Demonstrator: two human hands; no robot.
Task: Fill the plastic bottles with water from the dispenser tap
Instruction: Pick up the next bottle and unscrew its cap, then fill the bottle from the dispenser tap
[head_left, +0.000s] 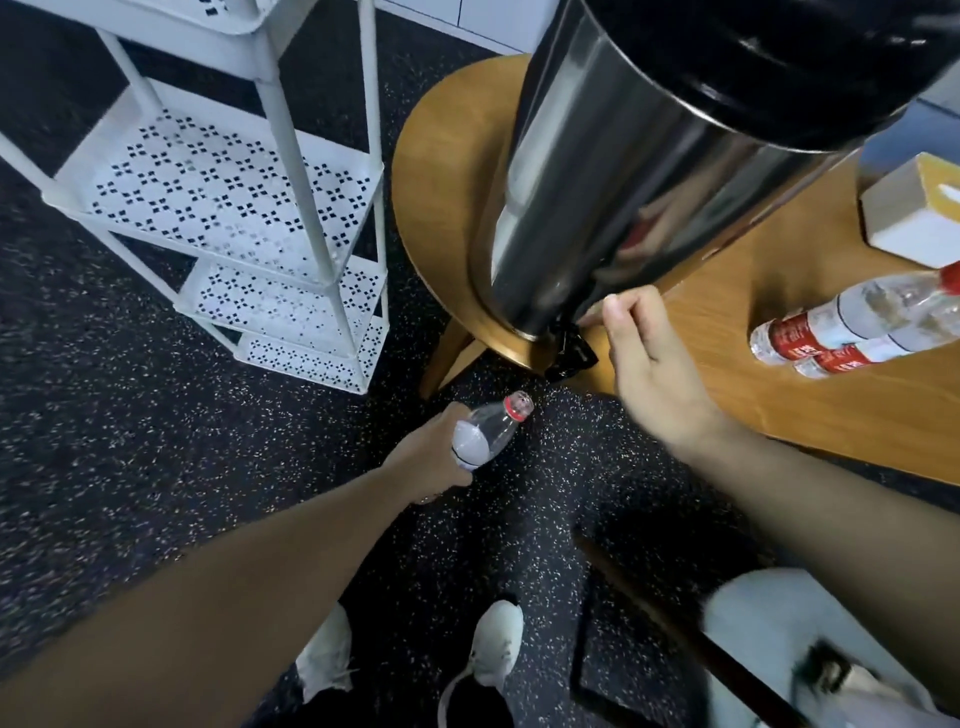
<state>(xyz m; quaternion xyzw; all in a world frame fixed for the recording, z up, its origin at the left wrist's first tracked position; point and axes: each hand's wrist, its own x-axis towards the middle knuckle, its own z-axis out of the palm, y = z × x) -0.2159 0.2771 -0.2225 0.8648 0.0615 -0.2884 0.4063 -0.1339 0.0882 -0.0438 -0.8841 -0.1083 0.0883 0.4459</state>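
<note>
Far left there's a white metal shelf rack (228, 208), thin tube legs and flat shelves punched with little clover-shaped holes. The floor (130, 415) under everything is dark speckled rubber, kind of grainy looking.

Moving in, my left hand (441, 457) is wrapped around an uncapped plastic bottle (491, 431), clear thin plastic with a red ring at the neck. It's tilted with the mouth pointing up toward the tap (571, 353), below it and a little to the left, not lined up under the spout yet. Can't really tell if there's any water in it.

The dispenser (623, 171) is a big shiny steel cylinder with a black lid, sitting at the edge of a round wooden table (779, 395) with a smooth grain. The tap is a stubby black plastic thing at the base.

My right hand (654, 374) is at the tap, thumb and curled fingers up near the lever, though it's too blurry to say if I'm actually pinching it. No stream visible, so I'd call this the lining-up step. Next I'd need the mouth right under the spout before opening it, or it splashes.

Further right, two more bottles (852, 332) with red labels lie on their sides on the table, touching, with a white and tan box (914, 208) behind them.
</note>
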